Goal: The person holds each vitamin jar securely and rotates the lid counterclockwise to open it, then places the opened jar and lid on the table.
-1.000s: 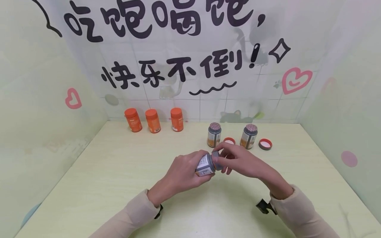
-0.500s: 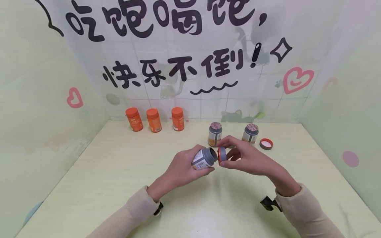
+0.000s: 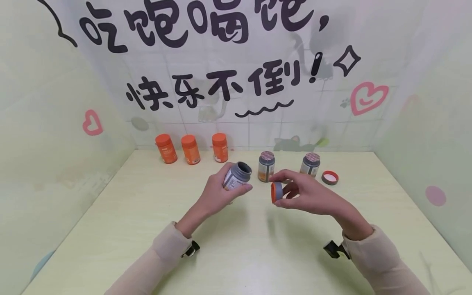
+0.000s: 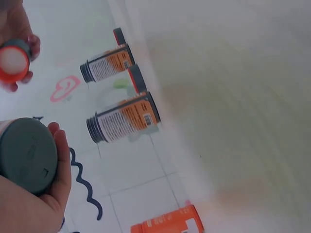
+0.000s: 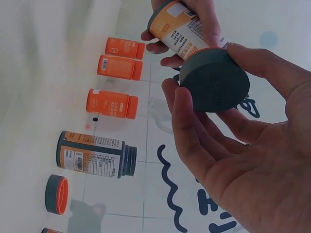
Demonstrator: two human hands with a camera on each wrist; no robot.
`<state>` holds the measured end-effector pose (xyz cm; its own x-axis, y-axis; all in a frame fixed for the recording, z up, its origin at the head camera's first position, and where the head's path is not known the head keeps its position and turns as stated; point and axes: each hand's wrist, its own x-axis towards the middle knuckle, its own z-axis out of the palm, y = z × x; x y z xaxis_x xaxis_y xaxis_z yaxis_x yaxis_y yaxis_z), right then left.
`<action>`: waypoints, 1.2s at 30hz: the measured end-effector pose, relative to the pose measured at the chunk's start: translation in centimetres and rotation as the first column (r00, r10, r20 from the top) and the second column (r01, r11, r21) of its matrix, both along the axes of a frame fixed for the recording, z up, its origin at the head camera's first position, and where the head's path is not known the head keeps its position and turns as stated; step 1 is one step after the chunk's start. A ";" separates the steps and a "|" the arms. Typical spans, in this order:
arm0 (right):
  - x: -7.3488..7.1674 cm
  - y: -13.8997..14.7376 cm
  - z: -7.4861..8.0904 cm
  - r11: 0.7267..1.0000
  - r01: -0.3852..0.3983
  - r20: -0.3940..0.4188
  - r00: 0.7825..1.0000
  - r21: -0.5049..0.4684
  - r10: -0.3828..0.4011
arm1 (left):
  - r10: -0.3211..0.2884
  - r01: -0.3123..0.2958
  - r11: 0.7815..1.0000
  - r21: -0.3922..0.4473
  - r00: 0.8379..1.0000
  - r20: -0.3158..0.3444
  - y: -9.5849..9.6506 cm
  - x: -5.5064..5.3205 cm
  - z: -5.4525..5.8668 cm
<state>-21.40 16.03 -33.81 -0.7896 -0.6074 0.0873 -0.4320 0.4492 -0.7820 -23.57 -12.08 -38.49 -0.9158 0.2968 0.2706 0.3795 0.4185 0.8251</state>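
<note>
My left hand [image 3: 211, 196] grips a grey supplement bottle [image 3: 234, 179] with a white and orange label, held above the table. The bottle leans to the right, and its uncapped mouth shows dark. In the left wrist view its grey base [image 4: 30, 156] faces the camera. To the right, my right hand [image 3: 311, 196] pinches a grey screw cap [image 3: 278, 191] between thumb and fingers. The cap stands on edge, its red-rimmed inside turned towards the bottle, with a gap between them. The right wrist view shows the cap's flat top [image 5: 216, 87].
Two more grey bottles stand uncapped at the back, a left one [image 3: 266, 168] and a right one [image 3: 310, 164], with patterned seals on top. A loose cap [image 3: 330, 178] lies by the right one. Three orange jars [image 3: 190, 150] stand at the back left.
The cap has come off the bottle's mouth. My left hand has moved left with the bottle and turned its mouth more upward; my right hand keeps the cap and has moved slightly right.
</note>
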 end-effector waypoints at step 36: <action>-1.0 0.2 -1.1 0.999 -0.035 -0.065 0.997 -0.016 0.033 | 0.232 -0.215 0.972 -0.096 0.948 0.220 -4.3 -9.3 -2.1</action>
<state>-22.38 16.25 -34.94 -0.7608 -0.6318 0.1483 -0.4969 0.4201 -0.7593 -32.89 -16.39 -40.59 -0.9956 0.0881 0.0327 0.0747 0.5303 0.8445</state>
